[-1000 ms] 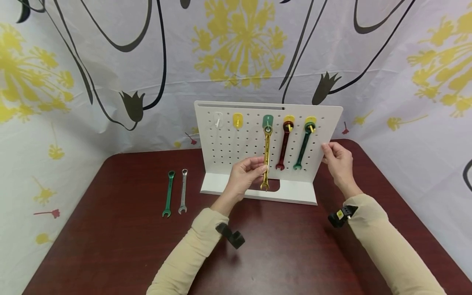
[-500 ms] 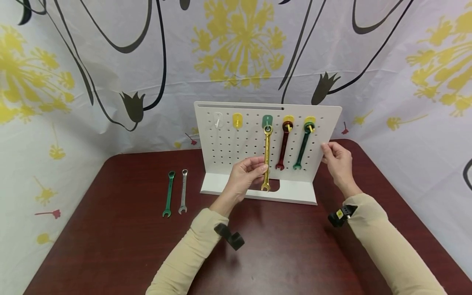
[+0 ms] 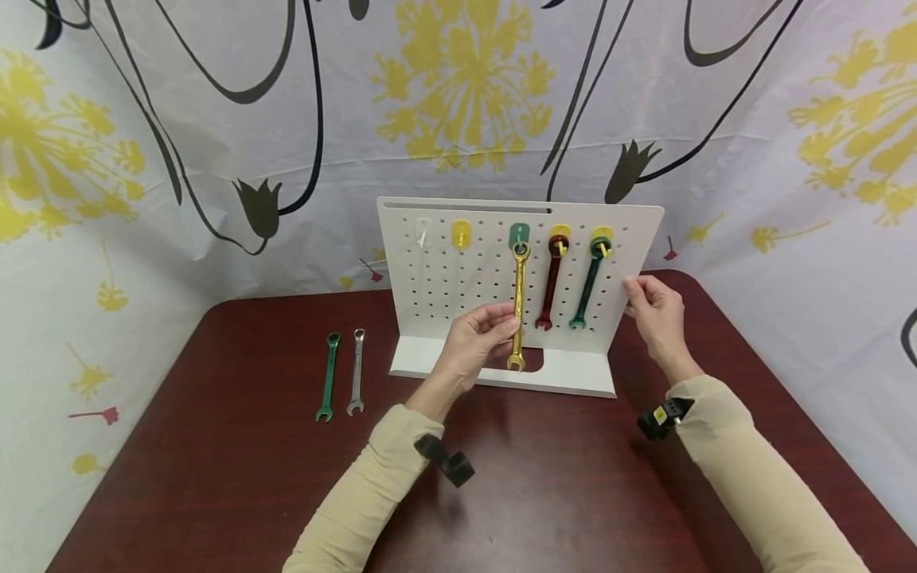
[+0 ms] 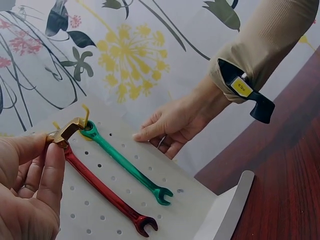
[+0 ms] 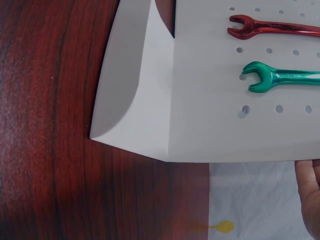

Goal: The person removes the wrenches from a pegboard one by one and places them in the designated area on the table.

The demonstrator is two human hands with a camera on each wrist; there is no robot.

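Note:
My left hand (image 3: 473, 342) pinches a gold combination wrench (image 3: 519, 294) between thumb and fingers, near its lower half. The wrench hangs upright, open end down, its ring end overlapping the green hook (image 3: 519, 234) in the head view. My right hand (image 3: 655, 314) grips the right edge of the white pegboard (image 3: 494, 278) with thumb in front. Beside the gold wrench, a red wrench (image 3: 551, 286) and a green wrench (image 3: 589, 286) hang from yellow hooks. In the right wrist view only part of the right hand (image 5: 311, 195) shows at the board's edge.
A white hook (image 3: 424, 233) and a yellow hook (image 3: 462, 234) on the board's left bear nothing. Another green wrench (image 3: 328, 378) and a silver wrench (image 3: 356, 372) lie on the dark red table (image 3: 236, 446). Flower-patterned cloth (image 3: 308, 143) stands behind.
The gold wrench's ring end has shifted slightly toward me and its open end very slightly right. The right hand keeps its grip on the board's edge.

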